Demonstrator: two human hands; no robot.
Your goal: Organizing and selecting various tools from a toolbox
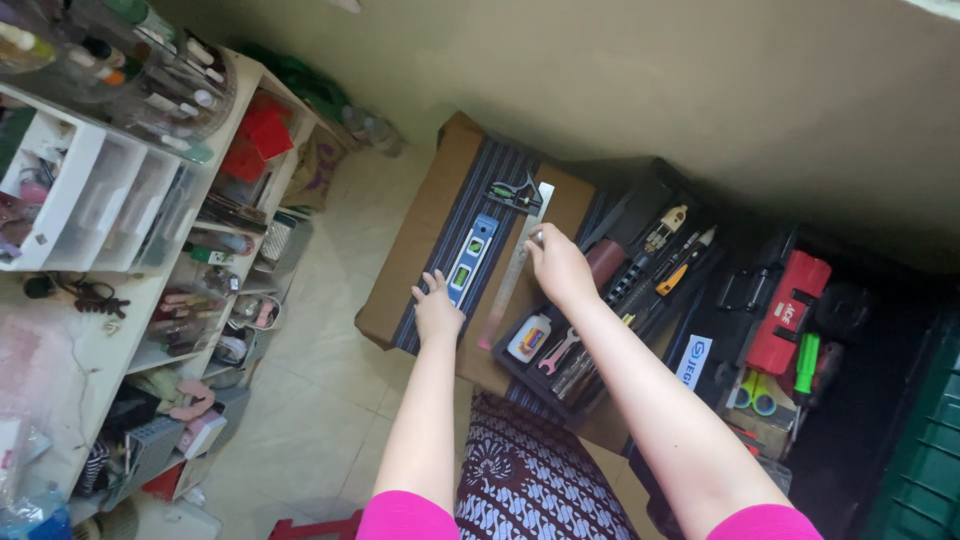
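Closest to me is the patterned maroon cushion right under my arms, pink sleeves just poking in at the bottom; past that, my left hand is spread flat, fingers wide, on the striped cloth beside the blue spirit level, touching its near end but not gripping anything; my right hand is pinched narrow on the long steel ruler, which lies slanted just right of the level with a combination square head at the far end; honestly the risk I see is the ruler sliding, since it overhangs toward the open tool tray with the glue bottle and wrenches, so a sloppy pull could tip it in there or nudge the level off the cloth; also the low table's edge is near, and anything pushed left drops to the tile floor; cloth could bunch under my palm too.
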